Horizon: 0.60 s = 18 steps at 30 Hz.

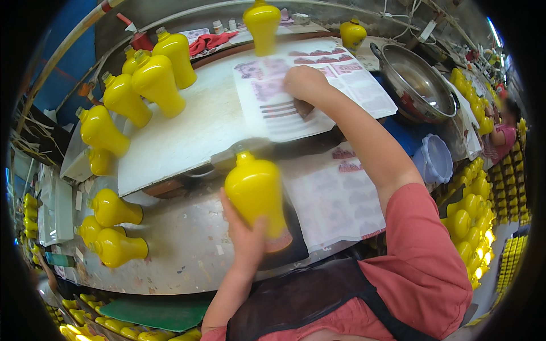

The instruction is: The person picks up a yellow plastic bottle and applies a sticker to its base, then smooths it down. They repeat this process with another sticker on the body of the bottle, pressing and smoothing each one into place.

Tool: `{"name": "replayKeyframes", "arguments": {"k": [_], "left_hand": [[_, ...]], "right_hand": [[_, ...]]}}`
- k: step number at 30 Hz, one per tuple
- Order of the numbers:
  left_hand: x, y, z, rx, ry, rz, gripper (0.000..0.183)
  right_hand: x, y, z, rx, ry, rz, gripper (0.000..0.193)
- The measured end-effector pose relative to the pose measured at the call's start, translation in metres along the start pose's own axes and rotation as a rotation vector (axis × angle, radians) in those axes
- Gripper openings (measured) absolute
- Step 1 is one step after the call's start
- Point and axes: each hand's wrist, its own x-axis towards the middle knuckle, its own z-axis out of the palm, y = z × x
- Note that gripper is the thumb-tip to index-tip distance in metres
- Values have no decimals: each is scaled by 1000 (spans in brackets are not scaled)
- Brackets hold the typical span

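Note:
My left hand (245,241) is closed around the lower side of a glossy yellow bottle (257,190). The bottle stands nearly upright, and a pinkish band shows at its base. My right hand (305,84) is curled down over a white sheet of purple prints (352,91). A small flat brown piece (303,108) sticks out beneath that hand, apparently gripped in it; the fingertips are hidden. The sheet lies on a white board (193,142). Below it, a second printed sheet (335,204) lies on the metal tabletop (187,244).
Several yellow bottles (159,85) stand along the board's left side, with more (120,247) on the tabletop. Another bottle (263,28) stands at the back. A metal basin (418,79) and a pale blue bucket (433,159) are at right. A red cloth (210,42) lies behind.

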Motion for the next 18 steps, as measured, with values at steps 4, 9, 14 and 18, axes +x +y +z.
{"name": "replayKeyframes", "arguments": {"k": [4,9,14,18], "left_hand": [[0,0,0,-6,-18,21,100],[1,1,1,-31,-7,16,100],[-1,-2,-1,-38,-28,22,100],[-2,-2,0,-117,7,6,97]], "right_hand": [[5,3,3,45,1,16,24],[9,1,11,58,217,23,21],[5,-10,5,-46,280,-85,16],[-18,-23,-11,-270,322,-330,11]]}}
